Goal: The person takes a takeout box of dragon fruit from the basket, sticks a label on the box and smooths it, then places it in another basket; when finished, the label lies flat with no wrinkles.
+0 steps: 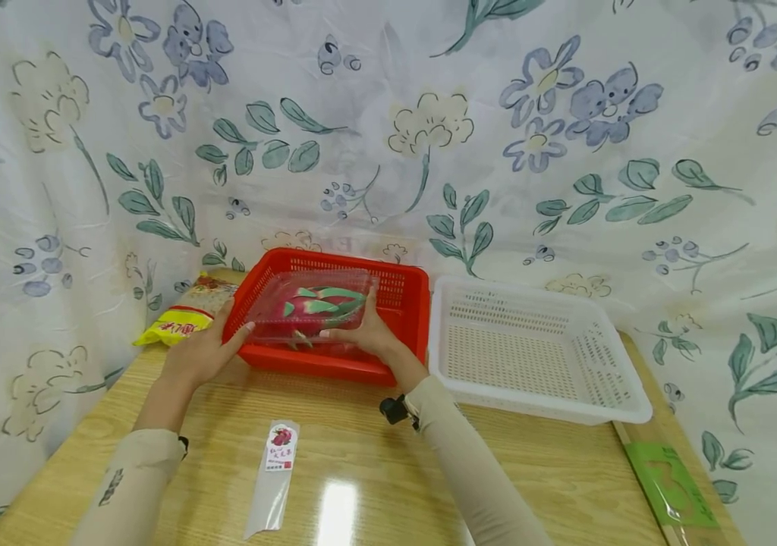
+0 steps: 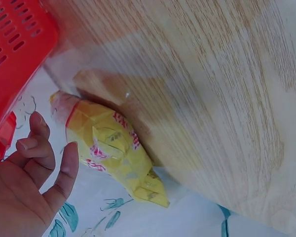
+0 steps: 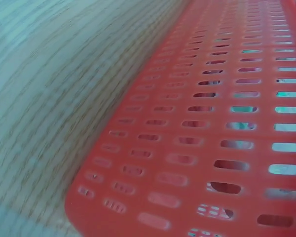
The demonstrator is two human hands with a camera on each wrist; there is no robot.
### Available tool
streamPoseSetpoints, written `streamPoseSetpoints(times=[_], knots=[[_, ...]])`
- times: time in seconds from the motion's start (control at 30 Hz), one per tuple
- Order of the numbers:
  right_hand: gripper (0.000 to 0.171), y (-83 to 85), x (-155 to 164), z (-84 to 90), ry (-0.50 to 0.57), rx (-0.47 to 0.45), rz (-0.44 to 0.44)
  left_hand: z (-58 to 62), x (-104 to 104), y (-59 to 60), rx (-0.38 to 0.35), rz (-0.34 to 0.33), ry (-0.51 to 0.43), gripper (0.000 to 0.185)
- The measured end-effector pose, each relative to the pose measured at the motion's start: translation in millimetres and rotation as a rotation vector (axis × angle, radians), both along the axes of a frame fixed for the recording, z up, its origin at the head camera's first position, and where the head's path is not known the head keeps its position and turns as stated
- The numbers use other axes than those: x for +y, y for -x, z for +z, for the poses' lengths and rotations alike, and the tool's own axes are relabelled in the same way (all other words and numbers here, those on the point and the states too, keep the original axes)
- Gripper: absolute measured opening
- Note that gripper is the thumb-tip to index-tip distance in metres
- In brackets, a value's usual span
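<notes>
A clear plastic tray (image 1: pixel 272 298) with dragon fruit (image 1: pixel 313 305) showing through it is in the red basket (image 1: pixel 334 369), in the head view. My right hand (image 1: pixel 372 334) grips the tray's right end, thumb along the front and fingers up the side; the right wrist view shows only the basket's slotted wall (image 3: pixel 153 123). At the opposite end my left hand (image 1: pixel 199 355) has its thumb by the tray's front corner and its fingers beside the basket's left rim. In the left wrist view its fingers (image 2: pixel 65 170) are relaxed, near a yellow bag (image 2: pixel 111 140), with nothing between them.
Right of the red basket stands a white basket (image 1: pixel 532 398). A clear strip with a dragon fruit label (image 1: pixel 281 447) lies on the wooden table (image 1: pixel 368 440) in front. A green packet (image 1: pixel 671 485) is at the right edge, and a floral curtain (image 1: pixel 375 98) hangs behind.
</notes>
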State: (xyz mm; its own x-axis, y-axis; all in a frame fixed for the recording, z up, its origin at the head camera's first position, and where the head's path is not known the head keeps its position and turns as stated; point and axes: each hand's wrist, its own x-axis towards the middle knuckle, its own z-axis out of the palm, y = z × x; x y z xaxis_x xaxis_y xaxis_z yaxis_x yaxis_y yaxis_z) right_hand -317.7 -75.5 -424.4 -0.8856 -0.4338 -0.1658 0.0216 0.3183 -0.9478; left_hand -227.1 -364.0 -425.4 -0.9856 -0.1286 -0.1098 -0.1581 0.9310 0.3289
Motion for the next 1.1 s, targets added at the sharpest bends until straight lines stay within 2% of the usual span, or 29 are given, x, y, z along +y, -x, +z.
streamPoseSetpoints(times=[0.1, 0.4, 0.63, 0.87, 1.1], knots=[[0.124, 0.7, 0.6, 0.7, 0.015, -0.026, -0.01, 0.6, 1.2, 0.2, -0.002, -0.001, 0.002, 0.092], [0.12, -1.0, 0.6, 8.1, 0.171, -0.059, -0.026, 2.5, 0.6, -2.2, 0.01, 0.001, 0.003, 0.091], [0.117, -4.6, 3.4, 13.0, 0.2, -0.095, -0.031, 3.9, 0.2, -3.9, 0.007, -0.013, 0.009, 0.089], [0.116, -2.9, 8.4, 10.5, 0.254, -0.109, -0.056, 7.1, 2.4, -3.2, -0.008, -0.023, 0.017, 0.089], [0.114, -4.1, 13.1, 10.3, 0.257, -0.114, -0.078, 7.6, 3.6, -5.1, -0.031, -0.019, 0.031, 0.09]])
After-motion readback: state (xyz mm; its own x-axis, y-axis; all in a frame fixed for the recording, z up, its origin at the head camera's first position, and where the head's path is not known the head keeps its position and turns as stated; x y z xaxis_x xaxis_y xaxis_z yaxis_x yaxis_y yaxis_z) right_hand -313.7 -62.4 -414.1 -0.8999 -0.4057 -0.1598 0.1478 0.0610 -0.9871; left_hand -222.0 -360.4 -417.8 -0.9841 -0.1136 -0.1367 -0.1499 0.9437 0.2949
